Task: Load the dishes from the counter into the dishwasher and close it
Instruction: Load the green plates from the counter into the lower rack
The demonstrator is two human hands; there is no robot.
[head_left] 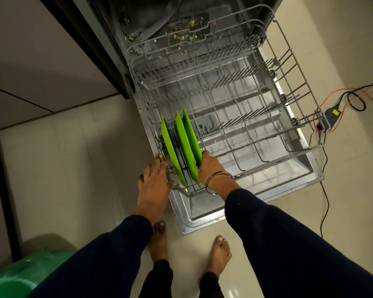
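The dishwasher's lower rack is pulled out over the open door. Three green plates stand on edge in the rack's near left corner: the left plate, the middle plate and the right plate. My right hand, with a metal bangle at the wrist, grips the near edge of the right plate. My left hand rests with straight fingers against the rack's left rim, beside the left plate. The rest of the rack holds no dishes.
Food scraps lie on the tub floor behind the rack. A dark cabinet stands on the left. A black adapter with orange and black cables lies on the floor to the right. A green bin sits at bottom left, and my bare feet stand before the door.
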